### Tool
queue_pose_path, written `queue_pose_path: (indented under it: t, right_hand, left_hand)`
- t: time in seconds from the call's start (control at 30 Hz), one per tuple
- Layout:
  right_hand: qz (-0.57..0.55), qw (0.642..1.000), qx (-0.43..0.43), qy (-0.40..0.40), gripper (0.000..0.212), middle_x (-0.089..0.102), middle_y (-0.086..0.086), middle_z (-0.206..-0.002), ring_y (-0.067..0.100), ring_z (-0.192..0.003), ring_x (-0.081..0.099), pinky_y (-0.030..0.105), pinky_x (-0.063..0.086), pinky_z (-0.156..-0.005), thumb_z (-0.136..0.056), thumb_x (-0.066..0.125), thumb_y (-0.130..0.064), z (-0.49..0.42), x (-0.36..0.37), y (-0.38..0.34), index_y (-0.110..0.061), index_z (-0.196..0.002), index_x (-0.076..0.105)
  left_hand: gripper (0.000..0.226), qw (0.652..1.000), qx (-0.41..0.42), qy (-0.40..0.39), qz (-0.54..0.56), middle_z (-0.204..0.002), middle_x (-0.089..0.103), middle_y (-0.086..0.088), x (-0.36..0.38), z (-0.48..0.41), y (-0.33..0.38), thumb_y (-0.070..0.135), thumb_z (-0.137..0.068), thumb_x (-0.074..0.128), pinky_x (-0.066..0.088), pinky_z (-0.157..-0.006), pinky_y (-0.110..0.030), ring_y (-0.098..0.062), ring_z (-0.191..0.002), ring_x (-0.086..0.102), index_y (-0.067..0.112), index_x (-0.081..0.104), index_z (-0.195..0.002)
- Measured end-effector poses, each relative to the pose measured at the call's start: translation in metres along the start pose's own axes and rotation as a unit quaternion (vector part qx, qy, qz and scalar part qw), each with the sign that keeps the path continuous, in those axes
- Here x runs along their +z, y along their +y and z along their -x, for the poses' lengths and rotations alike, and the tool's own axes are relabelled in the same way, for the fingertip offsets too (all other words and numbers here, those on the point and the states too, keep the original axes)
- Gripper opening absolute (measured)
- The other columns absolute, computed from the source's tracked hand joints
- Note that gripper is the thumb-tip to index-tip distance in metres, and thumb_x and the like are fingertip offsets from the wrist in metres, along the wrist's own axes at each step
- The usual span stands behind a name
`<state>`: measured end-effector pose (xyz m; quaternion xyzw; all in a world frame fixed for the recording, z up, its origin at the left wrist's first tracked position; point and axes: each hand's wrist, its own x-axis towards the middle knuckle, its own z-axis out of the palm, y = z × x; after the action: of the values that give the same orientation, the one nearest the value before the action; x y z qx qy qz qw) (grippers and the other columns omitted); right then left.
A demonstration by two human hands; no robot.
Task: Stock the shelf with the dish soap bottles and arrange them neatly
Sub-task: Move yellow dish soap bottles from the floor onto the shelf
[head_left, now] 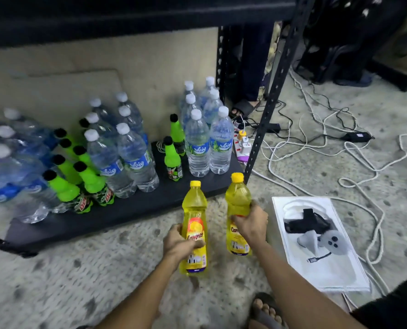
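Dish soap bottles [194, 224]: 2 gripped upright, 1 per hand, left hand [178, 243] low, right hand [251, 224] higher

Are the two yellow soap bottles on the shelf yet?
Not yet. The left hand and the right hand each hold a yellow soap bottle upright, in front of the shelf.

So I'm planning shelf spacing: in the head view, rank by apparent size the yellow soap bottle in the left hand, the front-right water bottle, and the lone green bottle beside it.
1. Yellow soap bottle, though it is nearest the camera, so this is unsure.
2. Water bottle.
3. Green bottle.
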<state>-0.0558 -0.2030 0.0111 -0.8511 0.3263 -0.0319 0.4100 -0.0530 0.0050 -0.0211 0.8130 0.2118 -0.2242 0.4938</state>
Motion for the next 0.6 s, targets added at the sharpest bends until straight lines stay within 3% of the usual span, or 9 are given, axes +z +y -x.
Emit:
queue_pose_path:
  t: [0.07, 0.17, 0.3, 0.4, 0.6]
  right_hand:
    - [-0.029, 0.999, -0.042, 0.008, 0.033, 0.073, 0.011, -0.082, 0.022, -0.064, 0.067, 0.021, 0.042, -0.055, -0.064, 0.08, -0.022, 0.023, -0.016, -0.033, -0.021, -0.09, 0.059]
    - [-0.064, 0.993, -0.099, 0.003, 0.04, 0.074, 0.003, -0.08, 0.017, -0.066, 0.069, 0.019, 0.043, -0.05, -0.062, 0.084, -0.028, 0.052, -0.042, -0.087, -0.022, -0.093, 0.06]
    - [-0.116, 0.973, -0.198, -0.003, 0.053, 0.076, -0.002, -0.087, 0.018, -0.081, 0.073, 0.035, 0.059, -0.077, -0.058, 0.089, -0.033, 0.087, -0.081, -0.165, -0.022, -0.103, 0.064]
    - [-0.151, 0.945, -0.288, 0.024, 0.049, 0.074, -0.008, -0.08, 0.009, -0.073, 0.071, 0.036, 0.06, -0.074, -0.056, 0.09, -0.036, 0.118, -0.119, -0.227, -0.026, -0.096, 0.064]
    - [-0.22, 0.886, -0.403, 0.073, 0.048, 0.072, -0.014, -0.08, 0.0, -0.074, 0.068, 0.022, 0.055, -0.071, -0.056, 0.094, -0.039, 0.171, -0.201, -0.358, -0.025, -0.094, 0.068]
  left_hand:
    - [0.085, 0.998, 0.056, 0.009, 0.025, -0.117, 0.071, -0.003, -0.034, 0.021, 0.022, 0.014, -0.047, 0.098, 0.057, -0.088, -0.035, -0.018, -0.096, 0.069, 0.015, 0.058, -0.122]
    - [0.091, 0.987, 0.15, 0.033, 0.037, -0.125, 0.066, -0.002, -0.089, 0.061, 0.066, 0.013, -0.047, 0.098, 0.053, -0.091, -0.03, -0.016, -0.102, 0.066, 0.017, 0.056, -0.128]
    - [0.093, 0.958, 0.269, 0.069, 0.071, -0.119, 0.061, 0.003, -0.161, 0.124, 0.126, 0.012, -0.049, 0.099, 0.047, -0.092, -0.024, -0.01, -0.108, 0.057, 0.015, 0.054, -0.13]
    - [0.09, 0.925, 0.353, 0.106, 0.095, -0.112, 0.064, 0.01, -0.212, 0.174, 0.168, 0.019, -0.045, 0.1, 0.049, -0.087, -0.019, -0.004, -0.102, 0.061, 0.02, 0.056, -0.123]
    - [0.101, 0.85, 0.475, 0.151, 0.173, -0.109, 0.074, 0.007, -0.31, 0.241, 0.255, 0.046, -0.025, 0.099, 0.057, -0.089, -0.031, -0.007, -0.101, 0.071, 0.027, 0.061, -0.117]
